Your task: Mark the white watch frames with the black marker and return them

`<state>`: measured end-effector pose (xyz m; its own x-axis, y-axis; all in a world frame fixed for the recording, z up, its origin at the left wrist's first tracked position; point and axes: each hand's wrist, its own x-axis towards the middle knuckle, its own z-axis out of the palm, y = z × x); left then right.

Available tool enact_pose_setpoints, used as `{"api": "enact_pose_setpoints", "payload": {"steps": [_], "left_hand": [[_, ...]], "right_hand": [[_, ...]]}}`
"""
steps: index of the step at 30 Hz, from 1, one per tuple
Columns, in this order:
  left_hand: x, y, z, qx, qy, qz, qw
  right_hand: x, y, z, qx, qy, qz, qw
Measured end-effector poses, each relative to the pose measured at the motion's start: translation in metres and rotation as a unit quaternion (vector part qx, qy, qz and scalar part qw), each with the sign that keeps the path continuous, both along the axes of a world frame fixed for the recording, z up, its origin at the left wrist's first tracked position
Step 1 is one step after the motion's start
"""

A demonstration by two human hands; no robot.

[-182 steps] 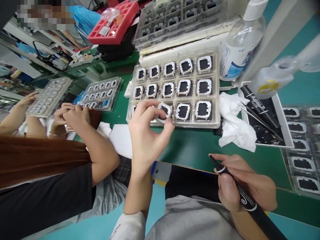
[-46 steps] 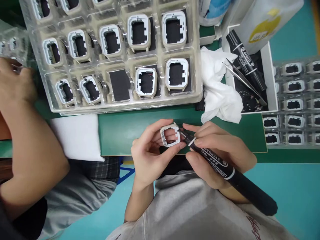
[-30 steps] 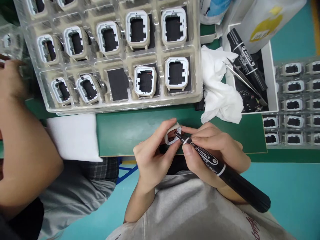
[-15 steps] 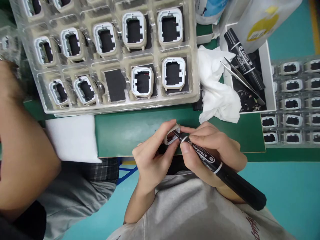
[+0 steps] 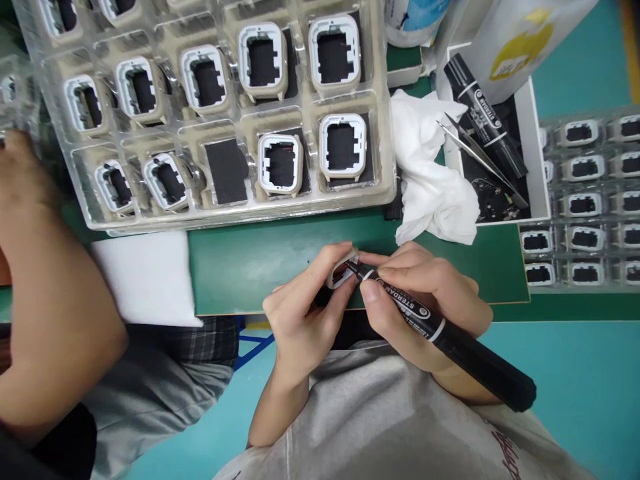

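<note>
Between the thumb and fingers of my left hand sits a small beige-and-white watch case, tilted, its opening turned toward the right. My right hand grips a black marker with white bands. The marker's tip is at the inner rim of the watch case; the exact contact spot is too small to make out. One finger of my right hand reaches the case's far side. Above my hands, a clear plastic tray holds rows of similar watch cases, and one pocket shows only its black pad.
A white box on the right holds a second marker, tweezers and a bottle. Crumpled white tissue lies beside it. A white pad and another person's arm are at left. More cases fill another tray.
The marker's back end has swung slightly up and right while its tip stays in the case. The other person's arm at left has shifted. The whole view has moved a little.
</note>
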<state>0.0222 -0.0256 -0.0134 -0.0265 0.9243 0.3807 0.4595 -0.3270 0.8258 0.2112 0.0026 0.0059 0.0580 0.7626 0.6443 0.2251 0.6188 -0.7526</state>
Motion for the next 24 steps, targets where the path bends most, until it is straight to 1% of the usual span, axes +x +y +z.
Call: {"api": "enact_pose_setpoints", "payload": {"steps": [9, 12, 15, 24], "left_hand": [[0.0011, 0.0012, 0.0033, 0.007, 0.02, 0.002, 1.0], [0.0015, 0.0016, 0.0056, -0.003, 0.02, 0.001, 1.0], [0.0018, 0.0015, 0.007, -0.006, 0.024, 0.005, 1.0], [0.002, -0.0003, 0.0032, 0.001, 0.033, 0.017, 0.999]], "right_hand": [[-0.0021, 0.0005, -0.0021, 0.004, 0.006, 0.001, 1.0], [-0.0018, 0.001, -0.0029, -0.001, 0.005, 0.001, 1.0], [-0.0022, 0.0012, -0.0025, 0.01, 0.005, -0.003, 1.0], [-0.006, 0.0018, 0.0001, 0.008, 0.0, -0.021, 1.0]]}}
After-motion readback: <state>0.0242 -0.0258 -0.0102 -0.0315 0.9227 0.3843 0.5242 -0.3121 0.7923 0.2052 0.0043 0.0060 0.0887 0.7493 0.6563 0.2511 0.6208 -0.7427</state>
